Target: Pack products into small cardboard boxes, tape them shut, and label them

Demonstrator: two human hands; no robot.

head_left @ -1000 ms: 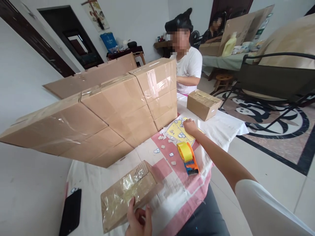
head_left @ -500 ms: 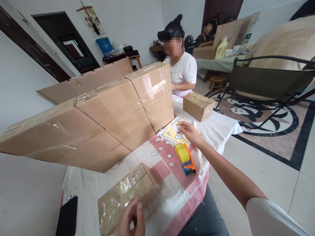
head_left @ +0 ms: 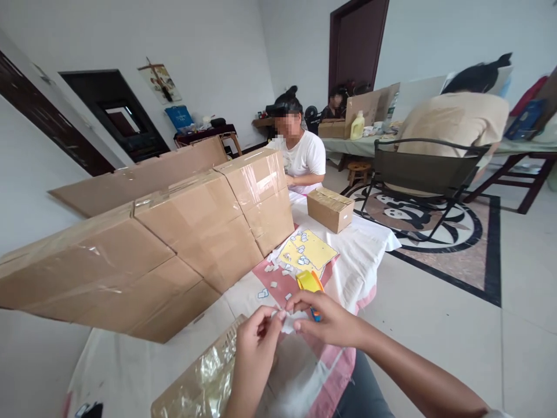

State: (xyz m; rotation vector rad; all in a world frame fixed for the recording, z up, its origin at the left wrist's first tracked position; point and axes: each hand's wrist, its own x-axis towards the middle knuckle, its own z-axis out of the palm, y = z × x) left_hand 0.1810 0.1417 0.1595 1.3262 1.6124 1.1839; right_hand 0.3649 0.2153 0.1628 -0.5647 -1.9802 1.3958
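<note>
My left hand [head_left: 257,342] is closed, thumb and forefinger pinched on a small white piece of paper [head_left: 289,323]. Right beside it, my right hand [head_left: 324,318] grips the same paper between bent fingers and thumb. Below my left hand lies a taped cardboard box [head_left: 194,386], partly covered by that hand. Behind my right hand a tape dispenser [head_left: 308,281] with a yellow roll shows only in part. Farther off, a yellow sheet [head_left: 321,246] lies on the cloth with several small white pieces on and around it.
Stacked cardboard boxes [head_left: 204,223] form a wall along the table's left side. A smaller closed box [head_left: 331,210] stands at the far end of the tablecloth [head_left: 365,241]. A person in a white top [head_left: 308,154] sits across. To the right stands a folding chair [head_left: 420,174] with someone in it.
My right hand has come back from the yellow sheet to my left hand, bringing the small white paper. My left hand has moved up and right to meet it. The view has shifted right.
</note>
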